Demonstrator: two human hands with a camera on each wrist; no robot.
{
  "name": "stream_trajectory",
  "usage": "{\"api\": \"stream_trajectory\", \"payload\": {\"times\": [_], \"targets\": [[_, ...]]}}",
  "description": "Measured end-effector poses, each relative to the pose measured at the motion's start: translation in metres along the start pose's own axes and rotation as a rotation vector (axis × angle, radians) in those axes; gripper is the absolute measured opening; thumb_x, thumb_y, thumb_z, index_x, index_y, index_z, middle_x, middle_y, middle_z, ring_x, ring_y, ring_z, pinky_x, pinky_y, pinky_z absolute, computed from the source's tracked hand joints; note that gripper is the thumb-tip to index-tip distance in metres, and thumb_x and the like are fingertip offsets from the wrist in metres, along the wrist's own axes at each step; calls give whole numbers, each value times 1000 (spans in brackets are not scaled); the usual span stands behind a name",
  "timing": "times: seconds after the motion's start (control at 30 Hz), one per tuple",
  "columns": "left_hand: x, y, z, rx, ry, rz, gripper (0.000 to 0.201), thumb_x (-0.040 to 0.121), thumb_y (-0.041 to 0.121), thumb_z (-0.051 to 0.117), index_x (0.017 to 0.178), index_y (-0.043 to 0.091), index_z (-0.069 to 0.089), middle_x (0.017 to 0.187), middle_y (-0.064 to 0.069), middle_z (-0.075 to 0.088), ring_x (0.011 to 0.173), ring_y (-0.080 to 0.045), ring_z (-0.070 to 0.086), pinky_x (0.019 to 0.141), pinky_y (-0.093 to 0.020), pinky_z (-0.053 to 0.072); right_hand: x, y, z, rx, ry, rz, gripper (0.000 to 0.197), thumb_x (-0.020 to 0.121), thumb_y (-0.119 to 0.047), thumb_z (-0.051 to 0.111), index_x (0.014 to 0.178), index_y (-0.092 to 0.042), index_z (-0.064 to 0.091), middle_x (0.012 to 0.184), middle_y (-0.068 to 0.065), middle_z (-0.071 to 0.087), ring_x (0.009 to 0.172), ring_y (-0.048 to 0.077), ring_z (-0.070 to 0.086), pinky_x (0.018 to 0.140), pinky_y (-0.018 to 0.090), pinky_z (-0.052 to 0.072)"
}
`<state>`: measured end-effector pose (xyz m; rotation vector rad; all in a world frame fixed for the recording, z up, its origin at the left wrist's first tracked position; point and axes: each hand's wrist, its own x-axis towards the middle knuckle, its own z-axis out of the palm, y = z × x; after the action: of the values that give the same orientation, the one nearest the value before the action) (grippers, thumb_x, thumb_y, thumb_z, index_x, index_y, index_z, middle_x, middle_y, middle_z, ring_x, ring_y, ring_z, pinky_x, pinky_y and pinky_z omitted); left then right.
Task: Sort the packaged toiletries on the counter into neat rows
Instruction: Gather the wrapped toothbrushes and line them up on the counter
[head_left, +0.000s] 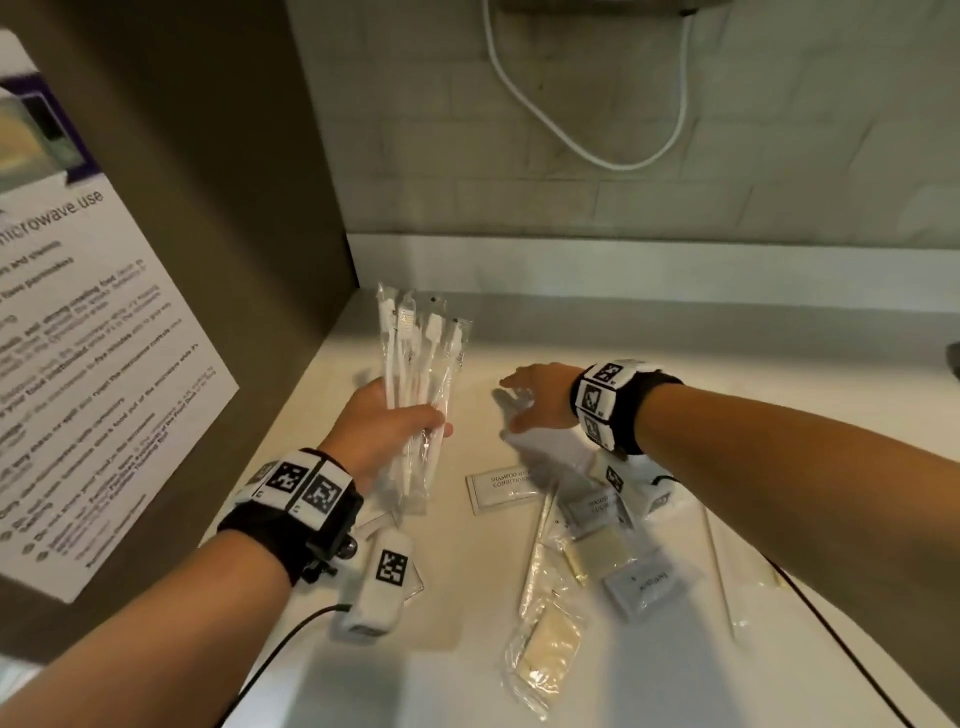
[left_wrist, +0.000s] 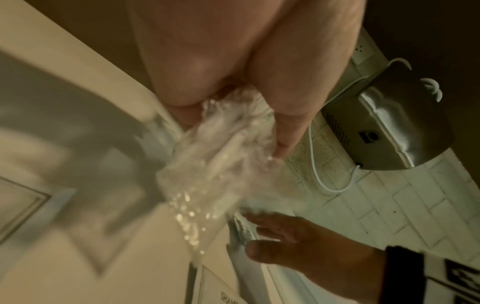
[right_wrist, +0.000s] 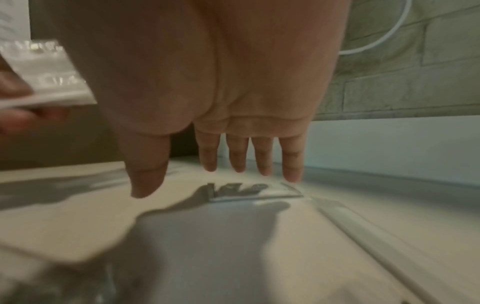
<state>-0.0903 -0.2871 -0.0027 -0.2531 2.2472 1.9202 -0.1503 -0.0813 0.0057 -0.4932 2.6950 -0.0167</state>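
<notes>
My left hand grips a bunch of white toothbrushes in clear wrappers, held upright above the white counter near its left wall. From the left wrist the wrappers show as a blurred crinkled bundle between thumb and fingers. My right hand hovers palm down with straight fingers just above the counter, over a small flat sachet. A shampoo and conditioner sachet lies below it. Clear packets with cream-coloured contents and a small white box lie nearer to me.
A brown side panel with a posted microwave notice stands on the left. The tiled back wall carries a hanging white cable. A steel appliance is mounted above. A long wrapped stick lies at the right.
</notes>
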Motion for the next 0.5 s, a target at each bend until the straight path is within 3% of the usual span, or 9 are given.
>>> {"api": "stream_trajectory", "payload": {"times": [0.07,0.2,0.3,0.37,0.5], "targets": [[2,0,2,-1,4,3,28,78,1,72,99,18,67,96,-14,75,93,-32,72,92,-49,54,1,3,9,-66,-44,-22,57,87,-56,53,132,-21,47,134,1,52,123,26,50,104,41,38],[12,0,3,-3,4,2,28,81,8,73,105,20,67,102,-7,73,98,-25,69,87,-37,52,-18,15,21,-118,-81,-75,55,89,-53,50,133,-20,47,132,1,52,122,25,50,104,43,40],[20,1,6,5,0,-4,32,79,12,75,109,19,67,103,-7,73,98,-24,69,93,-40,52,-32,22,17,-108,-146,-51,52,90,-57,47,125,-20,53,127,-2,57,116,21,54,102,37,42],[26,4,13,0,-9,-10,34,77,13,76,110,17,67,102,-8,74,97,-24,70,94,-43,52,-35,20,2,67,-37,-9,58,90,-59,45,131,-18,53,132,2,58,116,21,56,100,34,43],[37,8,30,-30,-70,-12,38,74,11,77,111,17,68,101,-8,75,99,-28,71,94,-44,53,-19,-1,-22,524,193,46,71,91,-59,46,146,-17,32,135,8,57,118,24,58,100,35,43]]}}
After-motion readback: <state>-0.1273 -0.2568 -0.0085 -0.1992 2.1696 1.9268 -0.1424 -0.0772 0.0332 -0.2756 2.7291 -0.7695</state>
